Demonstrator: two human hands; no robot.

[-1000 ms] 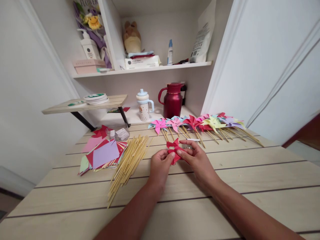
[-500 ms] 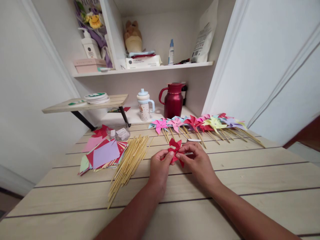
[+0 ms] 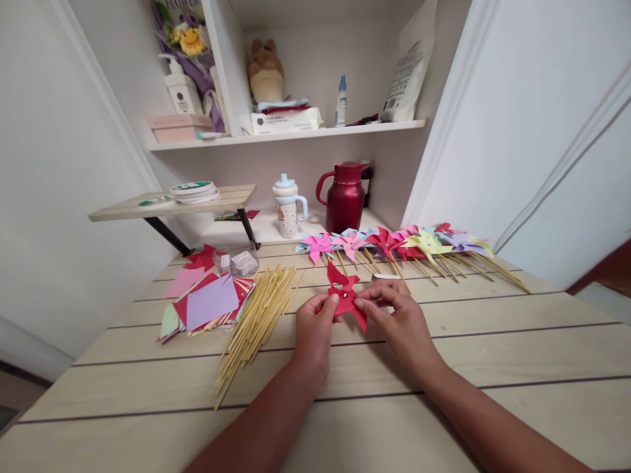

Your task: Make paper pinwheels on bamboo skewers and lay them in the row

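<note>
Here we are at the middle of the table [image 3: 522,341], and our left hand [image 3: 313,332] has the red pinwheel [image 3: 348,303] gripped at its left side, thumb on top, fingers tucked beneath. Our right hand [image 3: 401,322] is in there too, thumb and forefinger pinching the paper's right edge! So the pinwheel sits right between our hands, blades fanned out, a small pale fastener showing at its centre.

Just beyond our right knuckles lies a white strip [image 3: 386,276], partly hidden. Out to the left we've got a loose heap of thin sticks [image 3: 259,322], and beside it a pile of coloured paper [image 3: 211,302], a lilac sheet on top. Behind that, a clear container [image 3: 245,263] with pale pieces, too small for us to make out.

Ahead and rightward, what a row: pinwheels on sticks [image 3: 387,243], pink, red, yellow, lilac and blue, overlapping one another. Past them stand a deep red jug [image 3: 345,197] and, to its left, a speckled cup [image 3: 288,207] with a blue handle. Further left, coasters [image 3: 194,192] are stacked on a raised board [image 3: 116,209].
</note>
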